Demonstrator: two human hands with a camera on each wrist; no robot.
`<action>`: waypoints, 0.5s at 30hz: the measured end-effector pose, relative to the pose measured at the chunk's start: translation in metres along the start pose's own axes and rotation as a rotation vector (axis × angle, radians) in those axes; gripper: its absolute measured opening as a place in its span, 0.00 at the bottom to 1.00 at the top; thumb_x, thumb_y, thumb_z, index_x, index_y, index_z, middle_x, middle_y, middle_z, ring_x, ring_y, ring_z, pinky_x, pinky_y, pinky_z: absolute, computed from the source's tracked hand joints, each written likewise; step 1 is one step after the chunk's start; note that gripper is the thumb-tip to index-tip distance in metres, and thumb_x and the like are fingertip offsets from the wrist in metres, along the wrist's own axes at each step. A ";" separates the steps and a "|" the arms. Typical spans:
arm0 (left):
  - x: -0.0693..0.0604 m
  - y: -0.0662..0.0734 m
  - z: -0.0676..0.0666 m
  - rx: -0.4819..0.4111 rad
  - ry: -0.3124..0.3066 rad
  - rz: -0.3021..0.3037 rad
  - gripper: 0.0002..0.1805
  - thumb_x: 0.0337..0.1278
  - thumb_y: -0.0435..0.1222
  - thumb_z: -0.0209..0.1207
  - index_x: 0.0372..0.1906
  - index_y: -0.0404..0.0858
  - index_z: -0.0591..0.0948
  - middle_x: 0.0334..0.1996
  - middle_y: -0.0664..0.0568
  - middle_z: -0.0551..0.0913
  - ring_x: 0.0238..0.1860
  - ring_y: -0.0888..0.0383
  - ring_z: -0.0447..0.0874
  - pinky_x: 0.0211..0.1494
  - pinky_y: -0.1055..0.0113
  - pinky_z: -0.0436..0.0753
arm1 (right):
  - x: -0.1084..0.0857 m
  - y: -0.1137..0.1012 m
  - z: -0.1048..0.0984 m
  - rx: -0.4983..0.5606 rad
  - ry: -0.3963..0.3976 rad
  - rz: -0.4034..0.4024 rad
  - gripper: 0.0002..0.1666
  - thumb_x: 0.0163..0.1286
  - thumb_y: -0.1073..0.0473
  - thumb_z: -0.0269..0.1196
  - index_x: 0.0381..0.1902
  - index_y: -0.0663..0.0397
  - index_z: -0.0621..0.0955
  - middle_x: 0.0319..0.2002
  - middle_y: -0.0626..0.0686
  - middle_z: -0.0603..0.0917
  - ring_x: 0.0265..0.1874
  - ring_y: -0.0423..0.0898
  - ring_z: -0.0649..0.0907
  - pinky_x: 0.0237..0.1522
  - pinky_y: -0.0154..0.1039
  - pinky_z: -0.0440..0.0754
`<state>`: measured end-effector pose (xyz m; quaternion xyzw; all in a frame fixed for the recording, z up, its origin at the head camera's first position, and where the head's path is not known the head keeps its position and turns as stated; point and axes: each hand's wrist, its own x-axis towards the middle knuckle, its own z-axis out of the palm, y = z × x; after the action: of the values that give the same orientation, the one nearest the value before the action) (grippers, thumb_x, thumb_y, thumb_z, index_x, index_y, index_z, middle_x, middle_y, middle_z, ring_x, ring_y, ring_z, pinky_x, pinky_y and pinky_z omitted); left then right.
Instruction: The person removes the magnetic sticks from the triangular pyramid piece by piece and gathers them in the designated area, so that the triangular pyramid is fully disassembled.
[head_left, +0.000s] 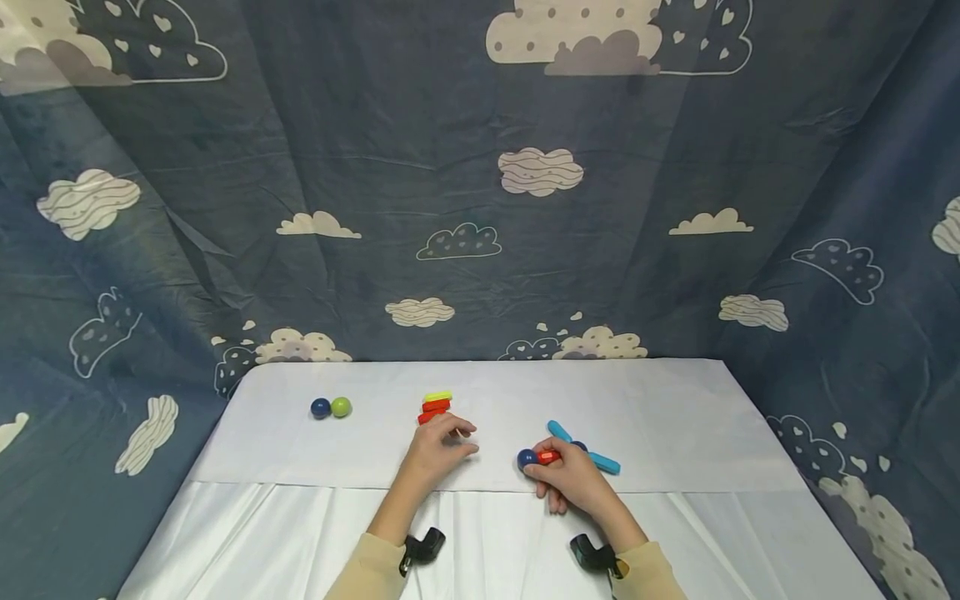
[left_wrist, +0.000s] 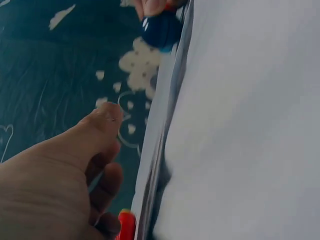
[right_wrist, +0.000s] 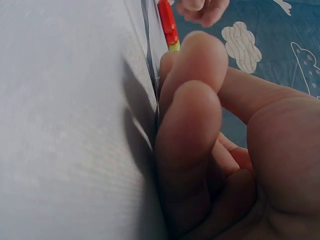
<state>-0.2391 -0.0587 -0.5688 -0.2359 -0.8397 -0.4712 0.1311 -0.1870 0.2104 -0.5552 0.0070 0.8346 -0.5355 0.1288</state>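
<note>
The right grip (head_left: 576, 477) pinches a red stick (head_left: 548, 457) with a blue ball (head_left: 527, 458) at its end. The left grip (head_left: 435, 447) hangs loose beside red pieces (head_left: 436, 406).

Between the gripping right hand (head_left: 573, 475) and the left hand (head_left: 437, 446), white tabletop (head_left: 495, 454) leaves passage; just beyond the grip, rightward, 2 light-blue rods (head_left: 604, 463) obstruct.

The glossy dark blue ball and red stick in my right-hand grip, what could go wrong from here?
The glossy dark blue ball and red stick might slip apart in your right-hand grip. That grip could nudge the light blue sticks close beside it. The round green ball and second dark blue ball sit unheld on the white cloth, so a bump might roll them.
</note>
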 end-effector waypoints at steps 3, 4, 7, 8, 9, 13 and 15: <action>-0.003 0.007 0.008 -0.027 -0.132 -0.055 0.15 0.54 0.35 0.78 0.47 0.44 0.90 0.38 0.56 0.90 0.40 0.60 0.85 0.49 0.68 0.85 | 0.000 0.000 -0.001 -0.005 -0.022 -0.006 0.26 0.71 0.51 0.73 0.57 0.59 0.77 0.21 0.52 0.86 0.10 0.41 0.80 0.16 0.35 0.81; -0.003 0.009 0.010 -0.033 -0.171 -0.073 0.15 0.55 0.36 0.77 0.48 0.45 0.90 0.39 0.57 0.90 0.41 0.61 0.85 0.50 0.68 0.85 | 0.000 0.000 -0.003 -0.004 -0.037 -0.011 0.26 0.72 0.51 0.72 0.59 0.59 0.77 0.21 0.51 0.86 0.10 0.41 0.80 0.17 0.35 0.81; -0.005 0.013 0.015 -0.038 -0.260 -0.102 0.17 0.58 0.39 0.76 0.52 0.47 0.88 0.43 0.58 0.89 0.44 0.63 0.84 0.54 0.68 0.84 | 0.000 0.002 -0.008 -0.006 -0.101 -0.044 0.28 0.75 0.53 0.69 0.64 0.62 0.76 0.24 0.51 0.87 0.12 0.41 0.81 0.18 0.35 0.82; -0.005 0.015 0.017 -0.036 -0.280 -0.107 0.18 0.59 0.40 0.76 0.53 0.47 0.88 0.44 0.58 0.89 0.45 0.64 0.84 0.55 0.68 0.84 | 0.000 0.002 -0.010 -0.010 -0.123 -0.058 0.29 0.76 0.54 0.68 0.66 0.63 0.75 0.24 0.51 0.87 0.12 0.41 0.81 0.19 0.35 0.83; -0.006 0.017 0.020 -0.031 -0.297 -0.109 0.19 0.59 0.41 0.76 0.54 0.48 0.88 0.45 0.59 0.89 0.46 0.64 0.84 0.56 0.68 0.84 | 0.000 0.003 -0.012 -0.013 -0.141 -0.067 0.29 0.77 0.55 0.67 0.67 0.64 0.74 0.25 0.51 0.87 0.13 0.41 0.82 0.19 0.35 0.83; -0.007 0.026 0.035 0.030 -0.311 -0.077 0.21 0.58 0.43 0.77 0.57 0.48 0.88 0.48 0.58 0.90 0.49 0.64 0.83 0.58 0.65 0.82 | -0.001 0.003 -0.014 -0.030 -0.189 -0.101 0.27 0.79 0.59 0.62 0.70 0.66 0.73 0.26 0.51 0.88 0.14 0.41 0.82 0.19 0.34 0.82; -0.006 0.031 0.042 0.066 -0.303 -0.071 0.22 0.57 0.44 0.77 0.57 0.49 0.88 0.47 0.58 0.90 0.47 0.64 0.82 0.57 0.64 0.80 | -0.001 0.002 -0.012 -0.027 -0.213 -0.110 0.26 0.80 0.60 0.59 0.70 0.67 0.72 0.27 0.51 0.88 0.14 0.41 0.81 0.19 0.33 0.81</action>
<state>-0.2173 -0.0111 -0.5705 -0.2702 -0.8726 -0.4069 -0.0063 -0.1881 0.2224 -0.5519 -0.0975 0.8224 -0.5284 0.1870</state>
